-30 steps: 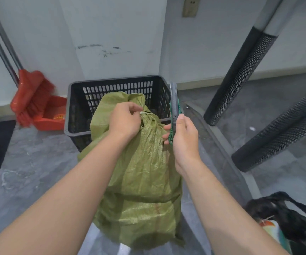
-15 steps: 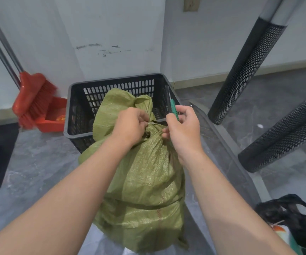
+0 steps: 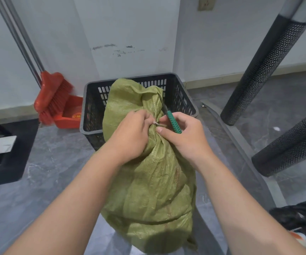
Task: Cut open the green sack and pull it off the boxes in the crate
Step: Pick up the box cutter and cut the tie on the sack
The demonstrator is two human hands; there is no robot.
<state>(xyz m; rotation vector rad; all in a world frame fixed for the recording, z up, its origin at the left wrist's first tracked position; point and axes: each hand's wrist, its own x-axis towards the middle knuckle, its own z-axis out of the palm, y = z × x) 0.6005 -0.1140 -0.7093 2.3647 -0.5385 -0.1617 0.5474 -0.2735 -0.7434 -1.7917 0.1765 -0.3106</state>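
While the neck of the green sack is closed by one pale tie, nothing can be pulled off, so the tie is judged to be the step in hand. The sack lies with its upper part in the black crate, and its lower part reaches out over the near rim towards the person.

The gathered neck is gripped by the left hand, with the fingers curled tightly round it just beside the tie. A green-handled knife is held in the right hand. Its handle is enclosed by the curled fingers, the blade points away and upward, and the thumb and forefinger reach to the tie. Whether the tie is really pinched by them cannot be told.

Some risks are to be considered. The blade lies close to the sack cloth and to the left hand, so a slip could cut a finger. A deep cut into the cloth could damage what is inside. The sack could also slide off the rim if the grip is loosened.

One sack, one crate, one knife, one tie and two hands are counted. Beside the wall stand one red broom and one red dustpan. No boxes are visible, so their number cannot be given.
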